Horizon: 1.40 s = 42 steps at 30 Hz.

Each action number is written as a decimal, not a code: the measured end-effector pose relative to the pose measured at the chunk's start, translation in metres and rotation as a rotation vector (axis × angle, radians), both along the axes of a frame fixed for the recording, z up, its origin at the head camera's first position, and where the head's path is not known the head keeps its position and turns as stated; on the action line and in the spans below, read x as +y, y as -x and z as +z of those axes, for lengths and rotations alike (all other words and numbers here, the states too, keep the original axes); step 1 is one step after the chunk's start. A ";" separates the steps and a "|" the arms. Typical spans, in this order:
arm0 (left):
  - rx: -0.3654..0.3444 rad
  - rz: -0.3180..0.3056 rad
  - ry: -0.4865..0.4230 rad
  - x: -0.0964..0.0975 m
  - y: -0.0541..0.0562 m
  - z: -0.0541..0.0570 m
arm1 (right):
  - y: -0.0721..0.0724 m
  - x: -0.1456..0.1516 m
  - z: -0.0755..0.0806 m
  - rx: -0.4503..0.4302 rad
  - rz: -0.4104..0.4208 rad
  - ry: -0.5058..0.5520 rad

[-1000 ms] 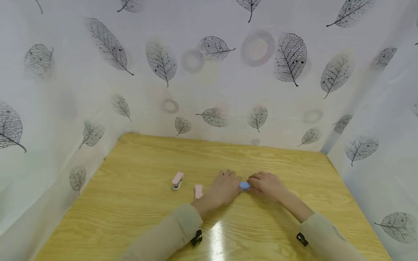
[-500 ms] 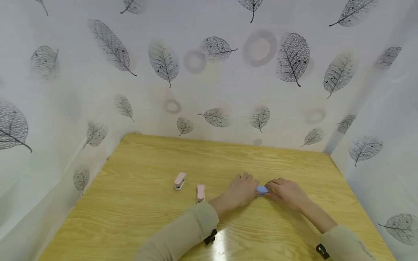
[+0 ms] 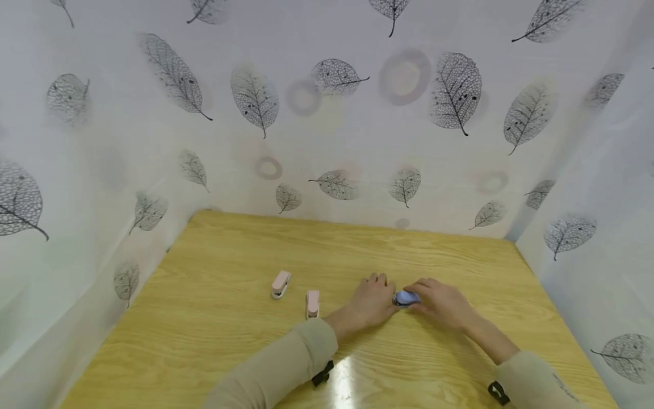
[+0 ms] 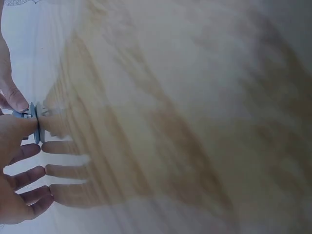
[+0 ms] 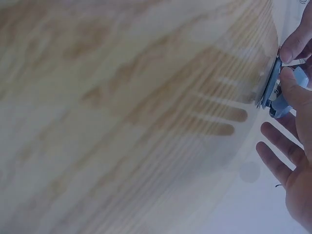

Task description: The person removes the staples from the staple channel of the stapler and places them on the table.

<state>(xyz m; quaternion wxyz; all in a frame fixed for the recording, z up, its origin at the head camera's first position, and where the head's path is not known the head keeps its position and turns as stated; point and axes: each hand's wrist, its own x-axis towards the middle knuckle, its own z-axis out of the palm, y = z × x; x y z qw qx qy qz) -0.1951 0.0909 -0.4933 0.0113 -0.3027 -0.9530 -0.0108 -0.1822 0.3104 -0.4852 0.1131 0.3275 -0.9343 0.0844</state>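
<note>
A small blue stapler (image 3: 407, 299) lies on the table between my two hands, its metal parts showing at the left end. My right hand (image 3: 443, 302) grips its right end from above, thumb on the near side. My left hand (image 3: 372, 302) pinches the left end low by the base. In the right wrist view, the stapler's base (image 5: 271, 84) sits flat on the tabletop, with the blue upper arm (image 5: 282, 105) tilted up from it. The left wrist view shows the left hand's other fingers (image 4: 30, 177) bent down to the table surface beside the stapler.
Two pink and white staplers stand left of my hands: one farther back (image 3: 280, 283), the other (image 3: 313, 303) close to my left forearm. The wood-grain table (image 3: 230, 244) meets a leaf-patterned curtain (image 3: 327, 130) at its back and sides.
Both hands have moved right with the blue stapler. Since half a second ago the left hand has drawn slightly left, and more of the stapler with its metal end has come into sight.
</note>
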 end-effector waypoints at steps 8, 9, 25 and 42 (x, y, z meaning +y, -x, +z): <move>0.024 0.017 -0.067 0.002 0.001 -0.006 | 0.003 -0.006 0.002 0.040 0.015 -0.048; 0.020 0.020 -0.076 0.002 0.001 -0.006 | 0.004 -0.006 0.001 0.035 0.013 -0.055; -0.027 0.049 -0.106 0.004 -0.001 -0.005 | 0.003 -0.002 -0.004 -0.015 -0.052 0.030; 0.003 0.036 -0.045 0.005 -0.001 -0.006 | 0.006 0.014 0.018 0.005 -0.066 -0.074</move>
